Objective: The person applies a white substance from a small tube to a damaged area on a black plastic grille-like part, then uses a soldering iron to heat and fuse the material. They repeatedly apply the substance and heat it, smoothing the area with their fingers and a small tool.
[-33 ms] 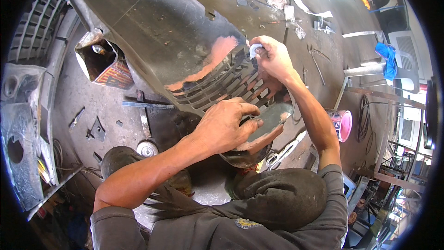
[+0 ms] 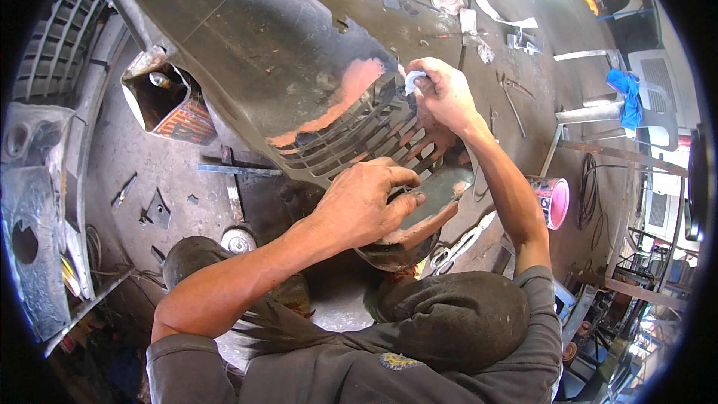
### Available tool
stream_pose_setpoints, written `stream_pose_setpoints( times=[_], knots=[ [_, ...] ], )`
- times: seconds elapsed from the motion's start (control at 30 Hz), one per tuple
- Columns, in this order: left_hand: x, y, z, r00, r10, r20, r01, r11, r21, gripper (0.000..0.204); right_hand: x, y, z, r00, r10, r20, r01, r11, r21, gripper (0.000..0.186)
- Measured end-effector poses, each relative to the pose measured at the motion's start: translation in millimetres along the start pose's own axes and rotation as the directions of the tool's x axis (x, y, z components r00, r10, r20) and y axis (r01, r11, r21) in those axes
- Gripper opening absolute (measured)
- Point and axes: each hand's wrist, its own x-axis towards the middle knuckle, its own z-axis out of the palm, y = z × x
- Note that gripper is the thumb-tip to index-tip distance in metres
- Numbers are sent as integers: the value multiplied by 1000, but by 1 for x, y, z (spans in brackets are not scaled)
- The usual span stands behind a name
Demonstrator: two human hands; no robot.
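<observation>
A pink bucket [image 2: 551, 201] sits near cable [image 2: 587, 188] (apparently coiled).

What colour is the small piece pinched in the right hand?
The small piece in the right hand is whitish; the head view shows it.

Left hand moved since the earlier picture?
No: the left hand shows the same position, no visible shift in any direction, judged against the pink bucket.

White scrap [image 2: 411, 83] slightly farther right
</observation>
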Motion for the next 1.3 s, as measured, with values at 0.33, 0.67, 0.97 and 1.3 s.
stream_pose_setpoints(
  times=[0.33,0.67,0.97,1.3],
  knots=[
    [6,1,-5,1000,-4,7,4,1000,11,28,1,16,5,996,-77,-36,77,997,3,25],
    [7,-2,-5,1000,-2,10,2,1000,-8,28,2,23,9,1000,-28,9,29,999,-21,27],
    [7,-4,-4,1000,4,14,-4,1000,8,28,5,24,10,999,-13,29,13,1000,6,25],
    [7,-2,-5,1000,3,11,-3,1000,13,28,3,26,12,997,-71,19,72,996,-53,26]
  ],
)
